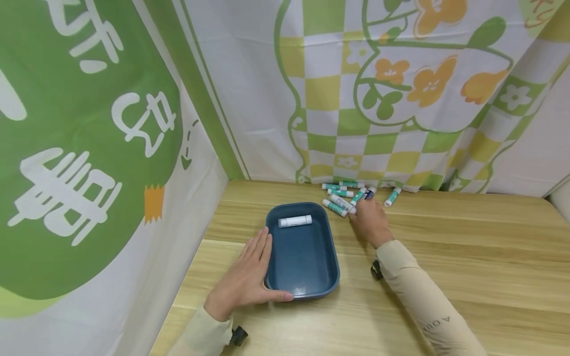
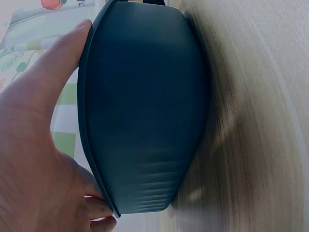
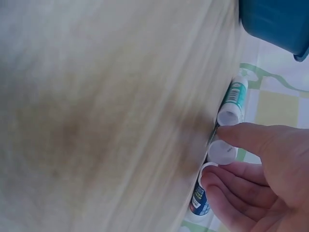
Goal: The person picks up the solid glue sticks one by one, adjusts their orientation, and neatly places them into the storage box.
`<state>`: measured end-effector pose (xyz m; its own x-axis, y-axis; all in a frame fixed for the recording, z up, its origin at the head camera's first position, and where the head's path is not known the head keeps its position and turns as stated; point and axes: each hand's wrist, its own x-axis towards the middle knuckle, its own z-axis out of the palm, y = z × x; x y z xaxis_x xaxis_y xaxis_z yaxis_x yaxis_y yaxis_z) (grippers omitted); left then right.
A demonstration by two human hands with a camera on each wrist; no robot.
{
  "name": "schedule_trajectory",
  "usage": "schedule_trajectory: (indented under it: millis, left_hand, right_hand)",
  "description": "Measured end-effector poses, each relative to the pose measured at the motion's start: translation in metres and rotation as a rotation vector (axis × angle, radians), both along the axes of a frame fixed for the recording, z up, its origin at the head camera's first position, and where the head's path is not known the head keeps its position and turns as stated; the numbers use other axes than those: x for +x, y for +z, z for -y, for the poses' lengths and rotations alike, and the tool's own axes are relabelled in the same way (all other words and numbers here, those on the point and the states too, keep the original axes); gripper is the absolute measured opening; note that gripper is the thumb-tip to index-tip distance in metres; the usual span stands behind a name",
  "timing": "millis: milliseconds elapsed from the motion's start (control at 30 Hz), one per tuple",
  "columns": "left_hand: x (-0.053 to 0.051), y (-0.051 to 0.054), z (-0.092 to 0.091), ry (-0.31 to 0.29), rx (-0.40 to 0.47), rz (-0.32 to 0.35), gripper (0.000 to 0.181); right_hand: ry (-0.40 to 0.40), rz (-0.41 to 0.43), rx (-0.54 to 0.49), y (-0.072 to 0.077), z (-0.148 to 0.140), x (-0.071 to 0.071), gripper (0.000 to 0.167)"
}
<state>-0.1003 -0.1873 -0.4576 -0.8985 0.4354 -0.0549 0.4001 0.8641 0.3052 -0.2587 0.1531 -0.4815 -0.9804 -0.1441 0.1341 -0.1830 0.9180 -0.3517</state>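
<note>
A blue plastic bin (image 1: pixel 304 262) stands on the table with one white glue stick (image 1: pixel 295 221) lying near its far end. My left hand (image 1: pixel 247 277) rests against the bin's left side, fingers straight along the rim and thumb on the near edge. In the left wrist view the bin's outer wall (image 2: pixel 145 106) fills the middle. At the back, my right hand (image 1: pixel 371 221) is at a loose group of glue sticks. Its thumb and fingers pinch a white-ended glue stick (image 3: pixel 222 152). A green-labelled glue stick (image 3: pixel 234 99) and a dark blue one (image 3: pixel 199 199) lie on either side.
Several green-and-white glue sticks (image 1: pixel 335 207) lie by the back edge, one of them (image 1: pixel 393 197) apart to the right. Behind the wooden table (image 1: pixel 445 237) hangs a patterned curtain (image 1: pixel 325 113). A green-and-white cloth (image 1: pixel 89 148) covers the left side.
</note>
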Motion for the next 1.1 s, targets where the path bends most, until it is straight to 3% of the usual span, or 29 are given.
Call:
schedule_trajectory:
  millis: [200, 333, 433, 833, 1100]
  left_hand:
    - [0.001, 0.000, 0.000, 0.003, 0.009, 0.002, 0.143]
    - [0.001, 0.001, 0.000, 0.002, 0.016, 0.002, 0.143]
    - [0.001, 0.002, 0.000, 0.000, 0.019, 0.001, 0.143]
    - [-0.001, -0.001, 0.000, 0.000, 0.017, 0.004, 0.143]
    - [0.000, -0.001, 0.000, -0.003, 0.016, 0.004, 0.143]
  right_hand:
    - [0.009, 0.008, -0.115, 0.005, -0.001, 0.004, 0.045]
    - [0.007, -0.072, -0.207, 0.011, -0.004, 0.003, 0.032]
    - [0.010, -0.164, -0.224, 0.015, -0.007, 0.002, 0.017]
    - [0.084, -0.312, -0.232, 0.041, -0.014, 0.004, 0.019]
    - [0.140, -0.292, -0.319, 0.067, -0.007, 0.012, 0.016]
